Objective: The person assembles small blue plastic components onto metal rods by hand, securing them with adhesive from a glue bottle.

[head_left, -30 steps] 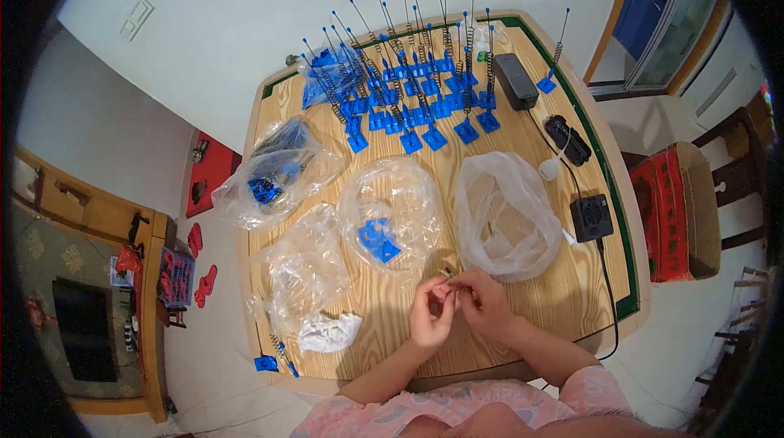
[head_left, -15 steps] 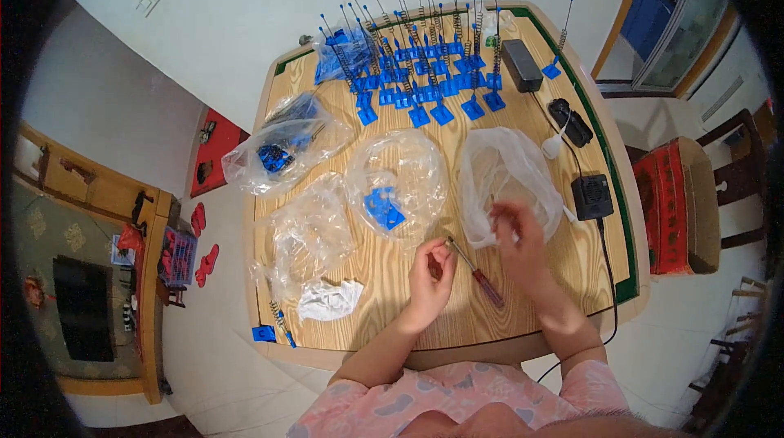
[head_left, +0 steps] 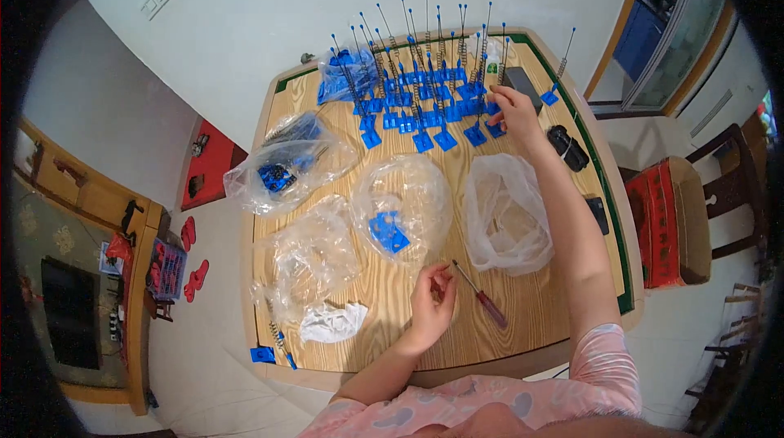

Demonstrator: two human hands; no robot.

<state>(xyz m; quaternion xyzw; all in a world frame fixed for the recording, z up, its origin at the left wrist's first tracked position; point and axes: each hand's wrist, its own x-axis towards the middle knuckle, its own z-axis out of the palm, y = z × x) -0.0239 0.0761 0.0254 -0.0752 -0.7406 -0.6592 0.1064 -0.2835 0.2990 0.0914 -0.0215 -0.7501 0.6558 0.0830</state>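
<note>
Now your right hand (head_left: 514,109) pinches a blue spring-rod piece (head_left: 496,129) at the far cluster of finished ones (head_left: 425,95); your left hand (head_left: 430,307) curls loosely beside the screwdriver (head_left: 482,295). Bagged blue parts (head_left: 388,230) remain on the bench (head_left: 539,315).

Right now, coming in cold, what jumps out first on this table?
The cluster of blue bases with upright spring rods at the table's far edge, where the right hand reaches. Nearer, clear plastic bags lie spread out, and a red-handled screwdriver lies beside the left hand.
</note>
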